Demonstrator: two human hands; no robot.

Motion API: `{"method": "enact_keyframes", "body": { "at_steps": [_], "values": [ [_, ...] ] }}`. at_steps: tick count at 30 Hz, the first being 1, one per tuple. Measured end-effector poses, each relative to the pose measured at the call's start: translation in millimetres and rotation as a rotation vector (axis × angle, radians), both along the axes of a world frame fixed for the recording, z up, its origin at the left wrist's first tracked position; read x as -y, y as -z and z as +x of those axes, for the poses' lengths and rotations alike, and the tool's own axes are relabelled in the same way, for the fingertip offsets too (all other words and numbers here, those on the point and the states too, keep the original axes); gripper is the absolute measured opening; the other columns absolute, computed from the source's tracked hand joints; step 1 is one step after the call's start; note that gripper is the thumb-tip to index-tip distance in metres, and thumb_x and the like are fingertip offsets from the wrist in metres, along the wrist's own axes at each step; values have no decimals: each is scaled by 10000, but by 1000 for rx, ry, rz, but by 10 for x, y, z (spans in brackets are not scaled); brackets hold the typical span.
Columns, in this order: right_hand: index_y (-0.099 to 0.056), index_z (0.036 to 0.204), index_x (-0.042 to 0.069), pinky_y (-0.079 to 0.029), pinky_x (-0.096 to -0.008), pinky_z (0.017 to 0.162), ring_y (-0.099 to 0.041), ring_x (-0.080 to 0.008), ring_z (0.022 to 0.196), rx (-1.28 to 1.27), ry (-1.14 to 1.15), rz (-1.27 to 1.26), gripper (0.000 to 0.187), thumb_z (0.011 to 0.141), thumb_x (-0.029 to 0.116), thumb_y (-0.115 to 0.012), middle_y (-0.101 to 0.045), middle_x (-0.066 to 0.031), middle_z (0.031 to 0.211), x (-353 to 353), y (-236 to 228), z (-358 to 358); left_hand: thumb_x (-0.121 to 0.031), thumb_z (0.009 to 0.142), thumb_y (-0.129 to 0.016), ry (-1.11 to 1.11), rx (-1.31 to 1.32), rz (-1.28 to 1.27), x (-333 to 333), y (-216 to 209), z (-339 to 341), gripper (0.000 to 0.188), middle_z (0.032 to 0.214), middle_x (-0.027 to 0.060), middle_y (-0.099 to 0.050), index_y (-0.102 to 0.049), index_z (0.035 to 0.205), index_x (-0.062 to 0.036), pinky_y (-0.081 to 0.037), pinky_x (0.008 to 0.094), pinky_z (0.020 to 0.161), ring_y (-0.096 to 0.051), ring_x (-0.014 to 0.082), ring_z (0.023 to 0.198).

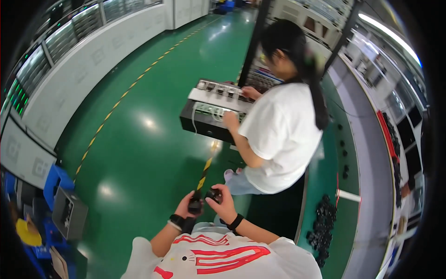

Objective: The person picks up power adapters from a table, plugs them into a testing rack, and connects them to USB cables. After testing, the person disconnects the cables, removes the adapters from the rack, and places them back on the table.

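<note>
My left hand [184, 206] is closed around a small black blocky device [195, 205], held in front of my body. Just to its right, my right hand [226, 205] grips a second small black piece [213, 195] between thumb and fingers. The two pieces are close together but look apart. Their exact kind is too small to make out. Dark bands circle both my wrists.
Ahead stands a co-worker in a white shirt [283, 125], both hands at a dark test box [204, 123] with a row of sockets and white cables. Black parts [323, 228] are heaped on the green bench at right. A grey crate [69, 213] is at lower left.
</note>
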State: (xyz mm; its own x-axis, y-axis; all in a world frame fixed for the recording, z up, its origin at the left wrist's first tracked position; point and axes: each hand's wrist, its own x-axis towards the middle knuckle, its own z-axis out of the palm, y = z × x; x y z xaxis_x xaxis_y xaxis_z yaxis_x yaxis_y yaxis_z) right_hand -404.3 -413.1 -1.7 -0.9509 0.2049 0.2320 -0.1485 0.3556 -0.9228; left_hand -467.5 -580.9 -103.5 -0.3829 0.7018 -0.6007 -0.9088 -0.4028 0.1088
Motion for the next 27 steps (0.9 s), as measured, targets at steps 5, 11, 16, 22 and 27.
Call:
{"method": "enact_keyframes", "body": {
  "at_steps": [5, 11, 16, 22, 27],
  "values": [
    [-501, 1090, 57, -487, -285, 775, -551, -142, 877, 457, -196, -1182, 270, 846, 100, -607, -511, -44, 899, 99, 187, -832, -452, 824, -599, -486, 154, -259, 1070, 294, 36, 349, 736, 63, -604, -561, 848, -106, -451, 371, 591, -590, 219, 709],
    [-533, 1006, 31, -538, -343, 724, -605, -206, 863, 552, -43, -1685, 168, 859, 88, -591, -602, -99, 966, 87, 328, -2229, -447, 821, -603, -523, 138, -283, 1248, 462, -618, 346, 738, 69, -597, -549, 886, -112, -454, 394, 588, -598, 218, 727],
    [-543, 940, 54, -533, -331, 693, -599, -204, 847, 334, 36, -1882, 113, 868, 107, -612, -593, -78, 890, -167, 837, -3648, -395, 849, -606, -343, 162, -329, 568, 305, -1656, 316, 796, 93, -601, -533, 935, -100, -487, 370, 565, -594, 213, 686],
    [-509, 1113, 49, -502, -404, 795, -550, -292, 957, 260, -100, -1838, 251, 893, 165, -549, -551, -146, 1055, -228, 648, -4626, -329, 853, -625, -259, -20, -327, 543, 62, -3051, 271, 753, 90, -626, -567, 906, -70, -526, 339, 596, -619, 205, 678],
    [-416, 1306, 80, -488, -415, 844, -536, -303, 982, 272, -25, -1683, 368, 947, 161, -428, -538, -152, 1104, -402, 657, -5027, -366, 832, -638, -425, -30, -303, 1112, 214, -3907, 278, 752, 89, -625, -576, 901, -104, -516, 352, 566, -614, 230, 676]
  ]
}}
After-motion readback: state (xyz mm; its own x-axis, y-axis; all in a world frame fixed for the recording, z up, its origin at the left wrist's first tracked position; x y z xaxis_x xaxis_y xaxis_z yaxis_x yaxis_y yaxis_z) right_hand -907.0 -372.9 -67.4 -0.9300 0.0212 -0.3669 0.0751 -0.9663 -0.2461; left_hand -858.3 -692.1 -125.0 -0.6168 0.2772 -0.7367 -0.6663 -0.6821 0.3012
